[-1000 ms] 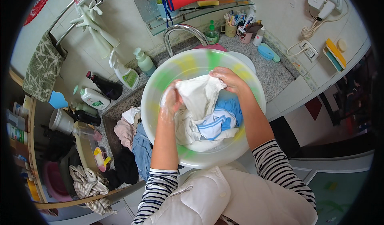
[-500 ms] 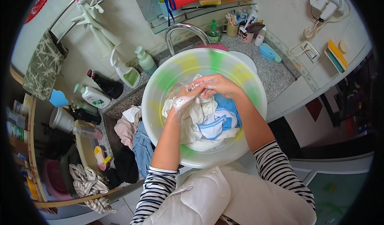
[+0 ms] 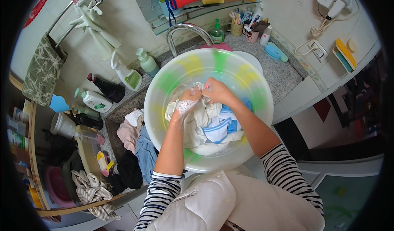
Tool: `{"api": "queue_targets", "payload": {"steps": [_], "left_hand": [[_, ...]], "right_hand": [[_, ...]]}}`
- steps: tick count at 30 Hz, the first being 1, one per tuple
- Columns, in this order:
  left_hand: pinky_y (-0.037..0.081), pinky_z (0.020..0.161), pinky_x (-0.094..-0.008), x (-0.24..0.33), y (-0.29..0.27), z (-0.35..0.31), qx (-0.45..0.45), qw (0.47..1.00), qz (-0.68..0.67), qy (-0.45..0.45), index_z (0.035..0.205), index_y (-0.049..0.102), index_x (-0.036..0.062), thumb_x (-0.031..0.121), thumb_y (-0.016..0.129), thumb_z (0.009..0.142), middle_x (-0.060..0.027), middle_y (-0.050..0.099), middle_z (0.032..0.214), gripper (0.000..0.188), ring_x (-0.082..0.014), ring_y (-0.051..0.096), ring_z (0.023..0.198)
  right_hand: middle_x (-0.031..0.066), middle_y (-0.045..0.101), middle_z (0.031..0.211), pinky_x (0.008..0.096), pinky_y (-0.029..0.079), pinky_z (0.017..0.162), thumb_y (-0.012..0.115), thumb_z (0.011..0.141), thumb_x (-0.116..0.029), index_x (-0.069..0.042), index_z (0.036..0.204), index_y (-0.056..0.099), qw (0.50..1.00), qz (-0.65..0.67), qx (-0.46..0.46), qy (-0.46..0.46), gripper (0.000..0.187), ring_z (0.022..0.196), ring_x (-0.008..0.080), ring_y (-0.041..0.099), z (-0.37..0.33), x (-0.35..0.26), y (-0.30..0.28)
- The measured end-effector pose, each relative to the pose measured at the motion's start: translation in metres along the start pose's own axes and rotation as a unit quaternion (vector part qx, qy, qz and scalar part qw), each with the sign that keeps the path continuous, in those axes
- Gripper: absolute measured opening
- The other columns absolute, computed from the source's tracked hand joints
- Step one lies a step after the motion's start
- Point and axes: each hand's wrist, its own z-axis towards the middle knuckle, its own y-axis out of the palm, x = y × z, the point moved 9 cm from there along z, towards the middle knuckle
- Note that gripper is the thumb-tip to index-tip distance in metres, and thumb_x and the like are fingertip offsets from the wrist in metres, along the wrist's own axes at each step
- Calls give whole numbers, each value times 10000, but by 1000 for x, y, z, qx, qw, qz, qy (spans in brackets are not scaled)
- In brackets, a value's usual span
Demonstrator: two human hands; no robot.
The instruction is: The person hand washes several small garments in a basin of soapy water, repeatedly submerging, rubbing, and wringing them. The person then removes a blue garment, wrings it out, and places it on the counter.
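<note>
A large translucent wash basin (image 3: 246, 79) with green and yellow patches sits on the counter under a curved tap (image 3: 184, 29). Inside lies wet laundry: a white cloth (image 3: 197, 116) and a blue-and-white striped garment (image 3: 223, 126). My left hand (image 3: 186, 101), covered in soap foam, and my right hand (image 3: 217, 91) are pressed together over the basin's middle. Both are gripping a bunched part of the white cloth between them.
A pile of clothes (image 3: 135, 144) lies left of the basin. Spray and detergent bottles (image 3: 127, 75) stand along the wall. A soap dispenser (image 3: 216, 33) and cups of brushes (image 3: 246, 25) stand behind the tap. A towel (image 3: 41, 71) and rubber gloves (image 3: 96, 27) hang at left.
My hands were apart, holding the white cloth spread open. They have come together at the basin's middle and now squeeze the bunched cloth.
</note>
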Motion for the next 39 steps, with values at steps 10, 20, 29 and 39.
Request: {"api": "queue_targets", "payload": {"steps": [10,20,29,39], "left_hand": [[438,666,-262,6,-48,1,155,965,211,9,826,632,-11,222,582,795,-47,620,794,241,-105,546,732],[419,601,-283,-25,-83,5,165,984,35,-63,809,631,-2,243,571,794,-44,589,721,253,-134,530,664],[432,551,-245,-6,-67,-10,113,977,-163,-77,989,584,54,181,564,820,-2,557,804,212,-102,514,643],[450,757,-228,20,-3,-7,-32,968,-251,-9,1323,375,77,207,493,906,2,557,979,452,-85,532,847]], "right_hand": [[99,591,784,328,522,522,574,797,-148,-3,861,538,989,137,14,45,162,651,173,611,15,22,-23],[24,538,824,262,447,645,552,834,-165,-61,931,532,980,196,-11,-31,144,754,118,523,19,14,-38],[22,563,880,261,457,600,606,856,-263,-91,1019,504,982,176,-50,43,258,776,106,539,9,15,-33],[72,540,948,279,473,593,578,875,-312,-63,1010,446,976,217,-4,37,313,817,121,542,-6,-17,3]]}}
